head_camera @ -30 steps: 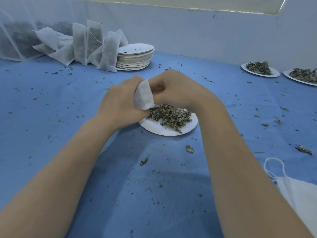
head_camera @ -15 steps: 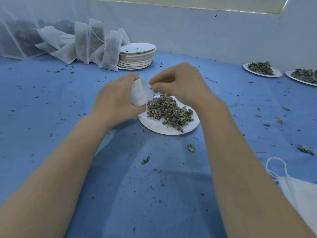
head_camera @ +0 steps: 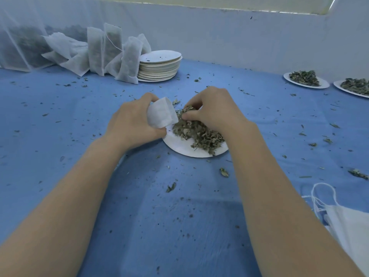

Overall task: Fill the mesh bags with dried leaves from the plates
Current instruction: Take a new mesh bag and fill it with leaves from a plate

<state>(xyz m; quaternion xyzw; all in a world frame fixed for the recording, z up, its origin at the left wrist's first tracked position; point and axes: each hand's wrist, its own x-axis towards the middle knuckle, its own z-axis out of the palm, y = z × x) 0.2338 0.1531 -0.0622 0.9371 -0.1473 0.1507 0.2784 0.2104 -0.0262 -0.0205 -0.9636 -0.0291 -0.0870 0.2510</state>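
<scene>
Left hand point(head_camera: 131, 122) curled round a small white mesh bag point(head_camera: 162, 112), gripping it with the mouth tilted toward the leaves; lower part of the bag hidden inside the palm, so fill level impossible to judge. Right hand point(head_camera: 214, 110) down on the pile of dried leaves point(head_camera: 197, 132), thumb and fingers pinching a clump at the pile's far edge just beside the bag's opening; fingertips partly buried in leaves and hard to separate. Leaves heaped on a white plate point(head_camera: 179, 144) on the blue table cover point(head_camera: 159, 226), far rim of the plate masked by both hands. Filled bags point(head_camera: 111, 50) leaning together at far left beside a stack of plates point(head_camera: 159, 65), contents only dimly visible through the mesh. Large netted sack point(head_camera: 18, 43) cut off at the left edge. Two more plates of leaves point(head_camera: 305, 79) at far right, the outer one cropped by the frame. Empty bags with strings point(head_camera: 349, 226) cut off at the lower right corner. Loose crumbs scattered over the cover.
</scene>
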